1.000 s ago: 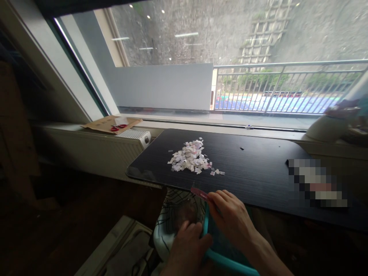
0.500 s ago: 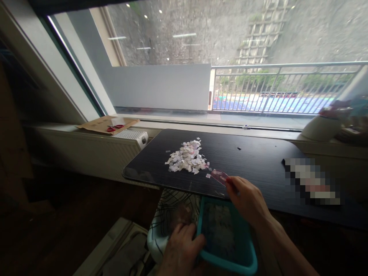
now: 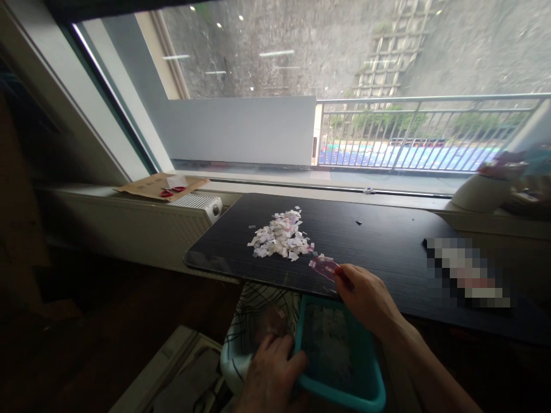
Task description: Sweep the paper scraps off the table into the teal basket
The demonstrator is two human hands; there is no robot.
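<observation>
Right hand (image 3: 365, 295) pinching pink translucent strip (image 3: 322, 268), paper scraps (image 3: 279, 235) heaped on black counter (image 3: 340, 223), left hand (image 3: 275, 367) half-curled at teal basin (image 3: 340, 397), grip unclear

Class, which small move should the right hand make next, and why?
Probably draw the pink strip level toward the teal bin: paper bits lie at its far end, the right hand grips its near end, and the bin is open beside the table.

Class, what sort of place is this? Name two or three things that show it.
Probably an indoor room, perhaps a home or office, though which isn't clear: it has a large window, a pale radiator below it and a dark table alongside.
</observation>
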